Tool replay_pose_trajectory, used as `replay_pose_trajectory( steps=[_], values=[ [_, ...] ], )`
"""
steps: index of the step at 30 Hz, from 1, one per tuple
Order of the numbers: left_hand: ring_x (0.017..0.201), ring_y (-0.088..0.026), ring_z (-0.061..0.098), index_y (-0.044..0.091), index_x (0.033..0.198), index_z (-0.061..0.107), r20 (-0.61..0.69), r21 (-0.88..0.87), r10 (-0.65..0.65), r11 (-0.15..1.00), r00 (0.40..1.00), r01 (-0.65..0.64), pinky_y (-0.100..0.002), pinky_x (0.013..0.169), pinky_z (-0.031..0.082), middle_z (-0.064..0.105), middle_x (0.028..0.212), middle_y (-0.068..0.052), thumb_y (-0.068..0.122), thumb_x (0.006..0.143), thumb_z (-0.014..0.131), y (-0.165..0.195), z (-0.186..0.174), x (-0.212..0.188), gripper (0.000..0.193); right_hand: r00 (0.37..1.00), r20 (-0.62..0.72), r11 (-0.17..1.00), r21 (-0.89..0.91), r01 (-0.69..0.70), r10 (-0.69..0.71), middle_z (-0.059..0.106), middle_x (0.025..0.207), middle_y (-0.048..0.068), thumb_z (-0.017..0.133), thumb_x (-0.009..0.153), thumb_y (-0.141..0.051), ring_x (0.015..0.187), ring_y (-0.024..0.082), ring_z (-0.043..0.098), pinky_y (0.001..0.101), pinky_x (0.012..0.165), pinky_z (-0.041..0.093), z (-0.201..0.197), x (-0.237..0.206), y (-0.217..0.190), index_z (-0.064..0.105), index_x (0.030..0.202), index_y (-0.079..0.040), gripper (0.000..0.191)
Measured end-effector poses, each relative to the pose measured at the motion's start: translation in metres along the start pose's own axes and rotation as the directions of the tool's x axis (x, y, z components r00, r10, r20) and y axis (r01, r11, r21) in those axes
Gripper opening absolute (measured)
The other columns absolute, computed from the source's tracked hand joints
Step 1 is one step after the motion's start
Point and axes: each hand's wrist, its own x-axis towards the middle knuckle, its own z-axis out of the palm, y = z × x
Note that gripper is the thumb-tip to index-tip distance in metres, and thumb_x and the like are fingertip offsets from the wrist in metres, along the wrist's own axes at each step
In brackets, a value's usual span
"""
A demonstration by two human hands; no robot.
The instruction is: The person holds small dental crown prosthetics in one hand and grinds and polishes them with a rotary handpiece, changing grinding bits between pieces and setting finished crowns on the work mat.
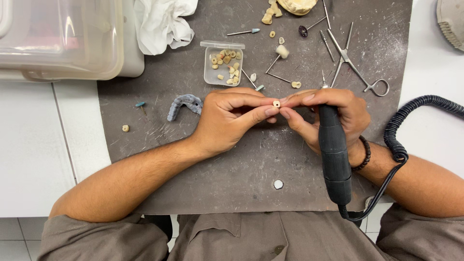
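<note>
Nearest the camera are the person's grey-brown shirt [270, 239] and two bare forearms reaching over a dark grey work mat [241, 169]. The right hand [328, 113] is wrapped around a black rotary handpiece [333, 154], whose coiled black cable [411, 121] loops off to the right — a dark bead bracelet [365, 153] sits at that wrist. The left hand [232, 118] is closed narrow, and the fingertips of both hands meet on a small cream tooth-shaped piece [276, 103], pinched between them just above the mat's middle. Left of the left hand lies a blue-grey dental arch model [184, 104], with a small blue-tipped bur [140, 105] further left. Beyond the hands stands an open clear plastic box [223, 65] holding more cream tooth pieces; scissor-handled forceps [355, 65] and several mounted burs lie to its right — a crumpled white cloth [162, 21] to its left. A small white disc [278, 184] rests on the mat near the body.
</note>
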Motion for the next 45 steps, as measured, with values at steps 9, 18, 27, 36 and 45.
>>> replay_pose_trajectory(
  steps=[9, 18, 27, 36, 45],
  values=[
    [0.094, -0.013, 0.076, 0.006, 0.119, 0.076, 0.055, 0.398, 0.298, 0.869, 0.953, -0.295, -0.023, 0.080, 0.063, 0.077, 0.107, -0.007, 0.007, 0.101, 0.075, 0.002, -0.003, 0.001, 0.019, 0.995, -0.044, 0.996, 0.029, -0.085, 0.087, 0.074, 0.104, 0.020, 0.080, 0.098, 0.007, 0.096, 0.025, 0.079, 0.0296, 0.080, 0.067, 0.003, -0.001, -0.002, 0.049, 0.122, -0.002, 0.040],
    [0.100, -0.018, 0.078, 0.005, 0.115, 0.077, 0.079, 0.529, 0.433, 0.745, 0.898, -0.406, -0.027, 0.085, 0.065, 0.077, 0.112, -0.011, 0.004, 0.097, 0.078, 0.006, -0.001, -0.002, 0.018, 0.998, 0.035, 0.997, 0.062, 0.041, -0.043, 0.074, 0.105, 0.023, 0.079, 0.098, -0.001, 0.100, 0.029, 0.078, 0.0358, 0.085, 0.068, -0.002, 0.010, -0.005, 0.049, 0.124, -0.003, 0.040],
    [0.107, -0.020, 0.078, 0.004, 0.117, 0.076, 0.051, 0.441, 0.459, 0.786, 0.887, -0.432, -0.028, 0.101, 0.065, 0.077, 0.115, -0.010, 0.000, 0.098, 0.078, 0.006, 0.001, -0.003, 0.019, 1.000, 0.020, 0.978, -0.209, -0.011, 0.015, 0.058, 0.098, 0.017, 0.075, 0.090, -0.005, 0.074, 0.016, 0.072, 0.0266, 0.068, 0.062, -0.024, 0.021, -0.031, 0.068, 0.103, 0.007, 0.019],
    [0.109, -0.023, 0.077, 0.001, 0.117, 0.072, 0.092, 0.439, 0.567, 0.715, 0.819, -0.544, -0.043, 0.111, 0.060, 0.075, 0.115, -0.013, -0.007, 0.094, 0.079, 0.004, 0.002, -0.010, 0.026, 0.991, 0.098, 0.992, -0.071, 0.101, -0.094, 0.058, 0.097, 0.011, 0.084, 0.079, 0.008, 0.100, 0.029, 0.075, 0.0375, 0.086, 0.062, -0.017, 0.010, -0.040, 0.059, 0.106, 0.001, 0.038],
    [0.108, -0.022, 0.076, 0.001, 0.118, 0.071, 0.134, 0.431, 0.606, 0.677, 0.784, -0.597, -0.044, 0.111, 0.059, 0.074, 0.114, -0.012, -0.007, 0.094, 0.079, 0.002, 0.004, -0.009, 0.026, 0.985, 0.117, 0.978, -0.149, 0.146, -0.130, 0.060, 0.109, 0.013, 0.087, 0.085, 0.004, 0.109, 0.033, 0.074, 0.0355, 0.093, 0.061, -0.012, 0.005, -0.049, 0.065, 0.114, 0.000, 0.038]
  ],
)
